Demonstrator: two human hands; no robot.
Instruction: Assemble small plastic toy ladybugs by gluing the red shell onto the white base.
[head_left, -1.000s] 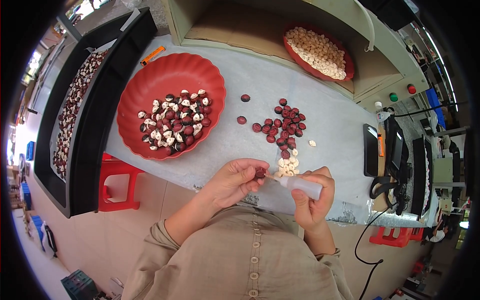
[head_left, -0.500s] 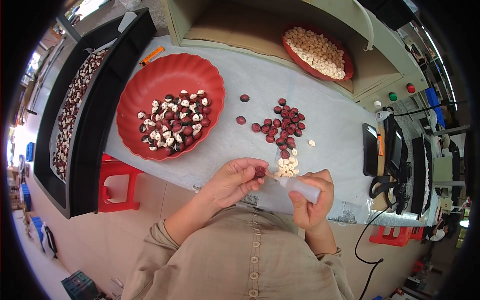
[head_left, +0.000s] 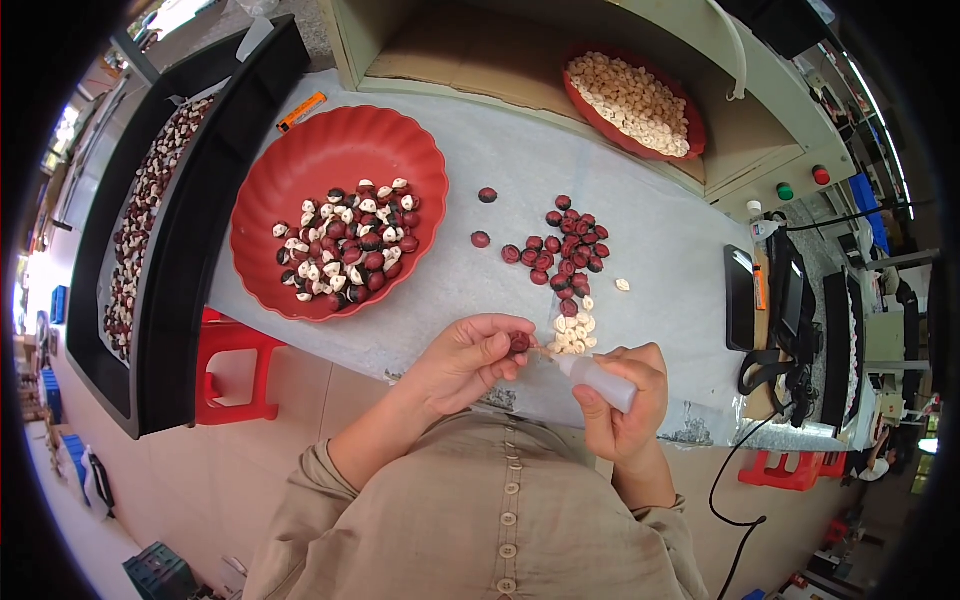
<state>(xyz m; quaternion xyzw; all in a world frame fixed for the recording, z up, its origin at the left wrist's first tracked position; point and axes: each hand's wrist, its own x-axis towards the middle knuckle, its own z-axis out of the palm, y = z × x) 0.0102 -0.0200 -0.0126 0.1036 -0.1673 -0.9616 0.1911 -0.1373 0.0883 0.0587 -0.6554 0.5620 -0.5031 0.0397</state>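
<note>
Between the thumb and fingers of my left hand (head_left: 468,362) is a small dark red, round piece (head_left: 519,342). My right hand (head_left: 630,405) grips a translucent white squeeze bottle (head_left: 598,383), its thin nozzle pointing left at the piece and close to it; whether they touch I cannot tell. Just beyond my hands lies a small heap of cream-coloured pieces (head_left: 572,331). Farther off is a loose cluster of dark red and black round pieces (head_left: 570,245). A scalloped red bowl (head_left: 290,150) at left holds many red-and-black pieces, several with cream parts on them.
A red dish (head_left: 697,140) of cream pieces stands in an open box-like cabinet (head_left: 470,75) at the back. A long black tray (head_left: 215,200) full of similar pieces flanks the bowl. At right lie a black device (head_left: 740,300), straps and a cable. A red stool (head_left: 235,370) stands below left.
The bottle in my right hand has shifted very slightly left and downward, its tip still by the piece. My left hand is almost unchanged.
</note>
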